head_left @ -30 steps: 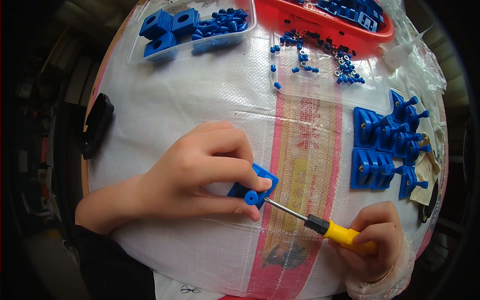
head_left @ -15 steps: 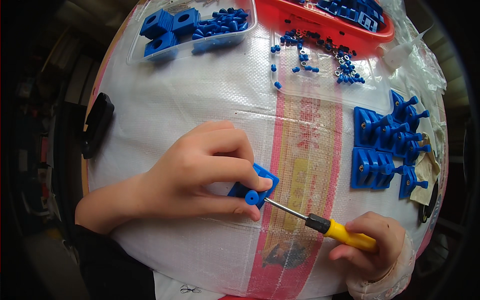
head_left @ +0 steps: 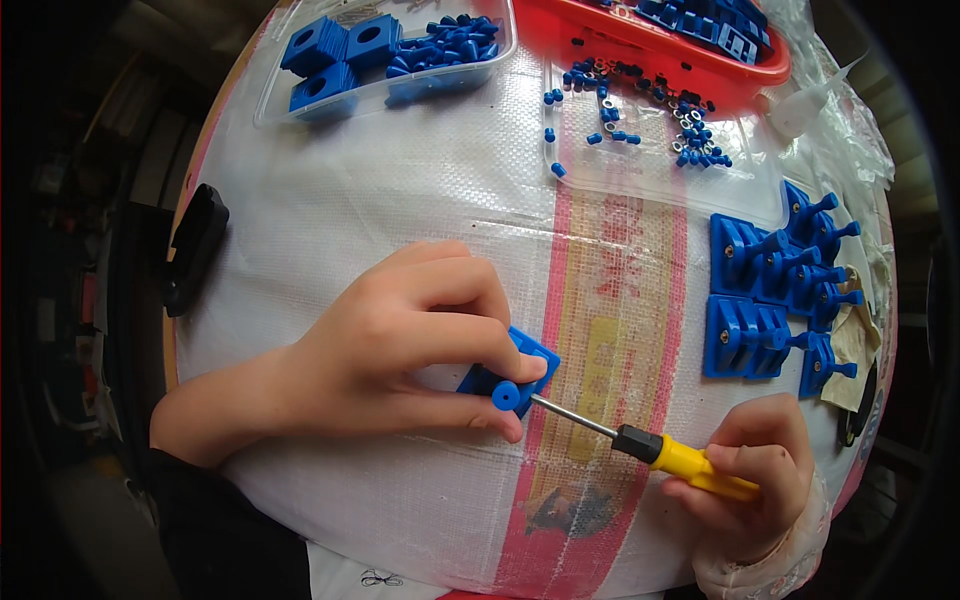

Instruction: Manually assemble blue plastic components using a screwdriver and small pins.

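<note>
Near the middle of the table, my left hand (head_left: 415, 345) pinches a small blue plastic bracket (head_left: 541, 362) with a round knob facing up; thumb and forefinger cover part of it. From the lower right, my right hand (head_left: 765, 475) grips the yellow handle of a screwdriver (head_left: 680, 457). Its metal shaft slants up and left, and the tip meets the bracket's right side beside the knob. The exact contact point is too small to make out.
Several similar blue brackets (head_left: 735, 250) stand in rows at the right. Behind are a clear tub (head_left: 260, 110) of blue plates and knobs, a clear tray (head_left: 650, 192) of small caps and nuts, and a red basin (head_left: 775, 72). A black case (head_left: 195, 250) lies at the left edge.
The fingers of my right hand have shifted on the screwdriver handle, with the forefinger and thumb now farther back. My left hand and the bracket stay nearly still.
</note>
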`<action>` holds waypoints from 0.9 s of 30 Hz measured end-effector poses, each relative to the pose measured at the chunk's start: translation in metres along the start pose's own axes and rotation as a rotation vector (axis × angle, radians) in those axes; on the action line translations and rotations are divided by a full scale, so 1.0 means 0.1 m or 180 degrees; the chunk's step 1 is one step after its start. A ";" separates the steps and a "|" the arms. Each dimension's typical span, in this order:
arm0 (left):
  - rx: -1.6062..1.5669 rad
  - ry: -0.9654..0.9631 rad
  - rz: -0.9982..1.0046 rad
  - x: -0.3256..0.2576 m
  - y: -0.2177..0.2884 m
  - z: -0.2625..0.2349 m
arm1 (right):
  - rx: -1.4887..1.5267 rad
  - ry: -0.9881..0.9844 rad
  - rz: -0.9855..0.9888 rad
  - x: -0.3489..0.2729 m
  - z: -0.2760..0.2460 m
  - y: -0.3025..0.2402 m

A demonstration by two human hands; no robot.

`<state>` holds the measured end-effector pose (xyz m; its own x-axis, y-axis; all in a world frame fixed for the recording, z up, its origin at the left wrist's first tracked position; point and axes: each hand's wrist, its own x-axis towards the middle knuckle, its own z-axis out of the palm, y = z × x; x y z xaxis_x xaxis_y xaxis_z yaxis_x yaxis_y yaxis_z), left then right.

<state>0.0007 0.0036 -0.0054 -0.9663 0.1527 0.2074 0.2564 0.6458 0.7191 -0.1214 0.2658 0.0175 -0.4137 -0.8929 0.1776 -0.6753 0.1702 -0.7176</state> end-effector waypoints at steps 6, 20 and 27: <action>0.0006 -0.0005 0.0016 0.00 0.00 0.00 | 0.0067 -0.0168 0.0032 -0.01 -0.05 0.03; 0.0032 -0.0018 0.0045 0.01 -0.01 0.01 | 0.0042 -0.0113 0.0161 -0.02 -0.03 -0.02; 0.0024 -0.0023 0.0033 0.00 0.00 0.00 | 0.0177 -0.0321 -0.0038 0.03 -0.06 0.06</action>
<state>0.0002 0.0037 -0.0059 -0.9637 0.1647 0.2099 0.2661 0.6497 0.7121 -0.1305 0.2663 0.0182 -0.3404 -0.9326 0.1198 -0.6437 0.1383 -0.7527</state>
